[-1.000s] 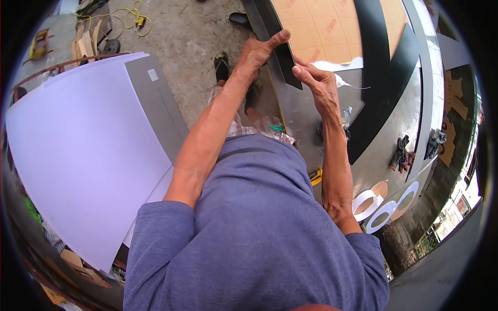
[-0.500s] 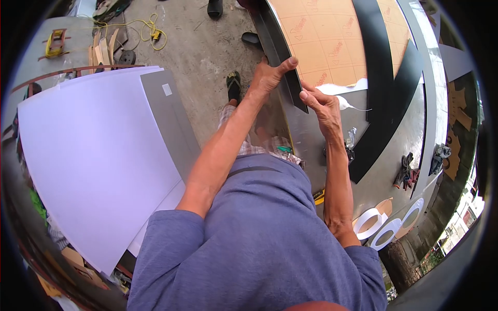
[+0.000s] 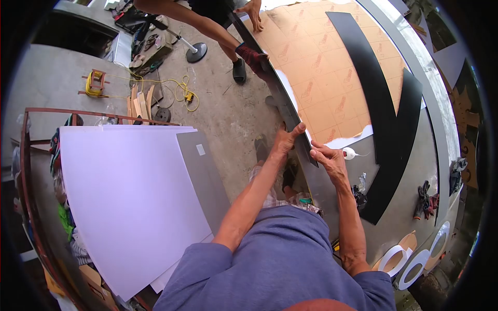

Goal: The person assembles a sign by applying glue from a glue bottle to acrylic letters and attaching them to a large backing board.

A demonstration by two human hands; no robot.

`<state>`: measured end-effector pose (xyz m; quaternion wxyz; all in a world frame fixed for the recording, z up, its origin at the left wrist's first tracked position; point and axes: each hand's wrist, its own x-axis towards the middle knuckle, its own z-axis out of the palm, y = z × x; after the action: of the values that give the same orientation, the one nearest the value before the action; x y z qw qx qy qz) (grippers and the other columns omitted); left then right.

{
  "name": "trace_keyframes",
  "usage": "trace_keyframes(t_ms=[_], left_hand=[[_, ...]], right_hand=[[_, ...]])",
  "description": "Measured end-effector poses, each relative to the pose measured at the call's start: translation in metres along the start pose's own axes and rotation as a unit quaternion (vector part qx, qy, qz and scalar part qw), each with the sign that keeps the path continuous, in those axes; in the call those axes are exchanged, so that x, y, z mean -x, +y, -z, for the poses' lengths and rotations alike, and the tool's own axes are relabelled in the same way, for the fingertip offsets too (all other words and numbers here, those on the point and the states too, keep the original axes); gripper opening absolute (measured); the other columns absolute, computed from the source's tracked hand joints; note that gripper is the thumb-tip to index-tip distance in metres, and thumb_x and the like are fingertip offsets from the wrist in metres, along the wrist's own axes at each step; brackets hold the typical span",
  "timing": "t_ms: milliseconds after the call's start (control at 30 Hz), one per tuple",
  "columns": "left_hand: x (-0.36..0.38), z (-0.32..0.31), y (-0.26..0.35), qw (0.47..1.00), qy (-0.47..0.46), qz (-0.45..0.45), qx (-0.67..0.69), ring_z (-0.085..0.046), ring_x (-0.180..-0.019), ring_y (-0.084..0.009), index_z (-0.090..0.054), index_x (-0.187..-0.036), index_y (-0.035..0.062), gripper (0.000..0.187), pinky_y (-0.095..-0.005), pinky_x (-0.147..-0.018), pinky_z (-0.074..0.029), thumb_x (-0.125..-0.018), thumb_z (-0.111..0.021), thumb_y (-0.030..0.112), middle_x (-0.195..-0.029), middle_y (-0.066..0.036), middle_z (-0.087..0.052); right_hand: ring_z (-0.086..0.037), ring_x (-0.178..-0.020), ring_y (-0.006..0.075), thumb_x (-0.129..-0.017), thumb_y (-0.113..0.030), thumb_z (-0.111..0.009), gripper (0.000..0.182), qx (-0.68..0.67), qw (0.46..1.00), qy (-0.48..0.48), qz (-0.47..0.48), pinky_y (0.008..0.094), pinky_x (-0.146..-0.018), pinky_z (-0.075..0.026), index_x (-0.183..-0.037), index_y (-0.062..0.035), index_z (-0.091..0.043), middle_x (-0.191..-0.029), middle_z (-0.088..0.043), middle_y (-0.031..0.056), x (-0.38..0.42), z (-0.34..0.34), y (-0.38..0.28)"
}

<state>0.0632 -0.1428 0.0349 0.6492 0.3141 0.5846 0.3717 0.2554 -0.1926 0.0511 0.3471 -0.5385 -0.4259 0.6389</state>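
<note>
A long dark strip runs along the edge of the worktable. My left hand grips its near end from the left side, thumb over the top. On the right side, my right hand pinches the same end between thumb and fingers. A co-worker's gloved hand holds the strip farther up, and their bare hand is by its far end. Beside the strip lies a brown paper-covered sheet with a torn white edge. A small white bottle with a thin nozzle is just right of my right hand.
Two black curved strips lie overlapping on the grey worktable. Gloves and white rings are at right. White sheets rest on a rack at left; a yellow cord and a round-based stand are on the floor.
The view has shifted, so the scene sits lower and further right, and the co-worker's arms and the strip's far part now show. Both my hands keep their hold on the strip.
</note>
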Motion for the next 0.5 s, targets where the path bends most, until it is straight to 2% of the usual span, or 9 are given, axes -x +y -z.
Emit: trace_keyframes(t_ms=[100,200,333,433,500], left_hand=[[0.000,0.000,0.000,1.000,-0.015,0.023,-0.001,-0.056,-0.121,-0.0361,-0.035,-0.148,0.0032,0.121,-0.0523,-0.090,-0.050,-0.061,-0.078,0.076,-0.136,-0.021,-0.053],[0.001,-0.001,0.000,1.000,-0.020,0.014,-0.002,-0.057,-0.119,-0.0360,-0.037,-0.147,0.0041,0.119,-0.0514,-0.091,-0.050,-0.062,-0.076,0.078,-0.134,-0.021,-0.055],[0.001,0.000,0.001,0.999,-0.017,0.025,-0.015,-0.059,-0.114,-0.0361,-0.038,-0.146,0.0035,0.120,-0.0494,-0.089,-0.051,-0.061,-0.075,0.080,-0.130,-0.021,-0.057],[0.003,-0.005,0.000,1.000,0.010,-0.020,0.000,-0.062,-0.109,-0.0352,-0.039,-0.145,0.0029,0.120,-0.0484,-0.088,-0.052,-0.060,-0.075,0.080,-0.128,-0.020,-0.058],[0.001,-0.001,-0.002,1.000,-0.013,0.022,-0.006,-0.062,-0.107,-0.0345,-0.040,-0.144,0.0027,0.120,-0.0484,-0.087,-0.051,-0.060,-0.075,0.080,-0.127,-0.020,-0.058]], right_hand=[[-0.062,-0.117,0.0247,-0.084,-0.030,-0.079,0.041,-0.010,1.000,0.002,0.000,0.0323,-0.094,-0.051,-0.108,0.0039,-0.074,-0.128,-0.064,0.0248,0.001,0.001,0.002],[-0.061,-0.114,0.0189,-0.089,-0.027,-0.076,0.040,0.016,1.000,0.000,0.002,0.0306,-0.099,-0.047,-0.111,0.0053,-0.072,-0.129,-0.065,0.0183,0.004,0.000,-0.002],[-0.062,-0.110,0.0157,-0.091,-0.032,-0.073,0.045,0.029,1.000,0.007,-0.001,0.0295,-0.098,-0.047,-0.119,0.0032,-0.069,-0.118,-0.070,0.0124,0.007,0.000,-0.004],[-0.062,-0.107,0.0146,-0.093,-0.034,-0.071,0.048,0.023,1.000,0.009,-0.003,0.0291,-0.097,-0.046,-0.123,0.0021,-0.068,-0.112,-0.072,0.0100,0.008,0.000,-0.007],[-0.062,-0.105,0.0143,-0.093,-0.035,-0.070,0.048,0.036,0.999,0.010,-0.008,0.0286,-0.098,-0.046,-0.123,0.0018,-0.068,-0.110,-0.072,0.0094,0.008,-0.001,-0.008]])
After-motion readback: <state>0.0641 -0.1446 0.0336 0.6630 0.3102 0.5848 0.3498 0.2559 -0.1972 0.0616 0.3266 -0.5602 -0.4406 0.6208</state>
